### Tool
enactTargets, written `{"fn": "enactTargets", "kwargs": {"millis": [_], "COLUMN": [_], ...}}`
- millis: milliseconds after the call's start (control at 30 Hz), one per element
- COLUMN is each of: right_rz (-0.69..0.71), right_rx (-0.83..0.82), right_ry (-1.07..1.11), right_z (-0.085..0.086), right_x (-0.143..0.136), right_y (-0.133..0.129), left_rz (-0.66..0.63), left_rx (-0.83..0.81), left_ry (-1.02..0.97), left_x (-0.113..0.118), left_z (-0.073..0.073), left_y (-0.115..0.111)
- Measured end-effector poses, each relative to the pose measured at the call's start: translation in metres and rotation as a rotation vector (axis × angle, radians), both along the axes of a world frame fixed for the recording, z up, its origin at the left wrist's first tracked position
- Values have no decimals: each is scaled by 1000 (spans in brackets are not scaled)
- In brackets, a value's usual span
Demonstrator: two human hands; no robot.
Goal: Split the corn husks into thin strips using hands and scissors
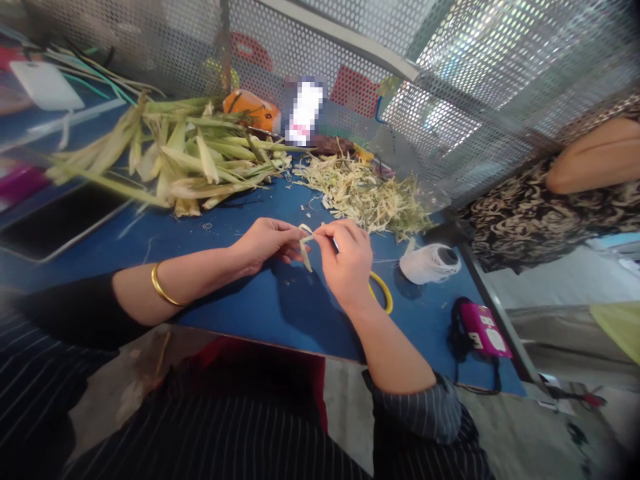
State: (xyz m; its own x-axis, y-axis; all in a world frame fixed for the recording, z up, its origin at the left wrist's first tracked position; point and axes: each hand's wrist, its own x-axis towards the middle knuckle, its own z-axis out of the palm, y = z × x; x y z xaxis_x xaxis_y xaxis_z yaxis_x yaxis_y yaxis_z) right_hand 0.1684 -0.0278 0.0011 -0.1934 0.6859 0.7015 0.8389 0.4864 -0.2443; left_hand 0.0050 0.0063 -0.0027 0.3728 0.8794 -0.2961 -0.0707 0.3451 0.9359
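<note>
Between my two hands is a thin pale husk strip (pixel 307 255), bent into a small loop at the top with one end hanging down. My left hand (pixel 273 245) pinches its left side between thumb and fingers. From the right, my right hand (pixel 347 257) pinches the strip at the loop, fingertips close to those of the left. Behind the hands lies a heap of shredded husk pieces (pixel 360 190). Larger green husk leaves (pixel 200 157) are piled at the back left. A white thread spool (pixel 430 264) lies on its side to the right of my right hand.
The blue table (pixel 320 320) also holds a yellow ring (pixel 383 293), a magenta power box (pixel 485 330) with black cable, a dark tablet (pixel 65 217), a white phone (pixel 47 85) and an orange packet (pixel 253 110). A perforated metal screen stands behind. Another person's arm (pixel 595 160) is at right.
</note>
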Motion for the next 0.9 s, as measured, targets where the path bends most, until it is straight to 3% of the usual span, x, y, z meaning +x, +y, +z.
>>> {"fn": "enactTargets", "kwargs": {"millis": [900], "right_rz": [4], "right_rx": [-75], "right_ry": [-32], "right_z": [-7], "right_x": [-6], "right_y": [0], "left_rz": [82], "left_rx": [-68], "left_ry": [-76], "left_x": [3], "left_z": [3], "left_y": [0]}}
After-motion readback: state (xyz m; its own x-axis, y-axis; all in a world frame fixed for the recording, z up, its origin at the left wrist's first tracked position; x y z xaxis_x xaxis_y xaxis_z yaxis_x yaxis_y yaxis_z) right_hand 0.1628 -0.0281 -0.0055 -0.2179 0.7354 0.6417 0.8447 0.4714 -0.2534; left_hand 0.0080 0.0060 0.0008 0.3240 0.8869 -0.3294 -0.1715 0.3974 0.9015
